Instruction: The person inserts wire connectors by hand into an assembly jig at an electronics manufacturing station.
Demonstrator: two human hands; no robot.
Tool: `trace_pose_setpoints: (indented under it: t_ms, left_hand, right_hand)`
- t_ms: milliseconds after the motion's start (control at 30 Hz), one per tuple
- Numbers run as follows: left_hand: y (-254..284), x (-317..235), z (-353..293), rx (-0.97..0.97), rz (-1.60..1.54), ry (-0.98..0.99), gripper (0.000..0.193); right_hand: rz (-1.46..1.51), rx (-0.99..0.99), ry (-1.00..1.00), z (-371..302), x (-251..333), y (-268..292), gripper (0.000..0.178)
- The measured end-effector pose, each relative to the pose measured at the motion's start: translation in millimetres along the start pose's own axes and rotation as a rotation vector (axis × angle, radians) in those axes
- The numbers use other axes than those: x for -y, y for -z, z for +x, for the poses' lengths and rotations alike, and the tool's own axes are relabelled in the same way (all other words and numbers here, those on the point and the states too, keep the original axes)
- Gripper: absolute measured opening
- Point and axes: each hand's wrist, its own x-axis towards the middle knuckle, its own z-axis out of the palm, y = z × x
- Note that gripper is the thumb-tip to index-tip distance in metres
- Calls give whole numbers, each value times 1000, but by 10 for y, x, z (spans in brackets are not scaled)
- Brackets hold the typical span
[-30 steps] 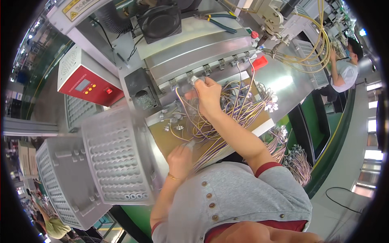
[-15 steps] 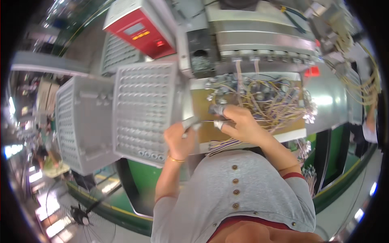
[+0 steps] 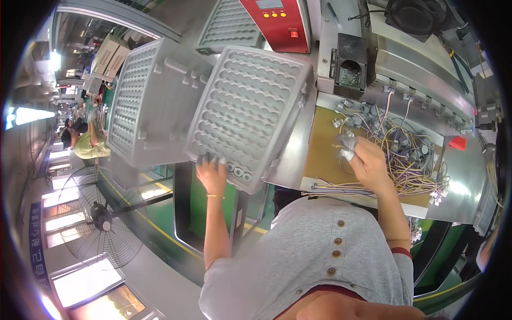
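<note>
My left hand, with covered fingertips, is at the near left corner of a grey plastic tray full of scalloped pockets. Its fingers are bent down over the nearest row; anything in them is hidden. Beside them, three round metal parts sit in that row. Above the left part of a brown board, my right hand is closed in a pinch, its thumb and finger wrapped in pale covers. Something small and yellowish shows at the tips, too small to name. Right of it lies a tangled pile of wired round metal parts.
More grey trays stand at the left, another behind. A red control box, a dark metal holder and a long metal fixture with two wires plugged in line the back. A black fan stands lower left.
The view has swung left. My left hand has gone from beside my right hand to the tray's near corner. My right hand stays over the board, left of the wire pile.
</note>
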Motion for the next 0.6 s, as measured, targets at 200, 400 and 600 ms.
trace_pose_setpoints:
  t_ms: [200, 400, 600]
  left_hand:
    - [112, -137, 71, 30, -252, 109, 11]
    - [260, -997, 408, 482, -1706, 656, 28]
    - [447, -1862, 462, 1032, -2187, 369, 35]
  right_hand:
    - [258, -12, -333, -8, -3, -78, 14]
    - [313, -38, -311, -32, 9, -56, 7]
    - [246, -41, -290, -47, 18, -8, 7]
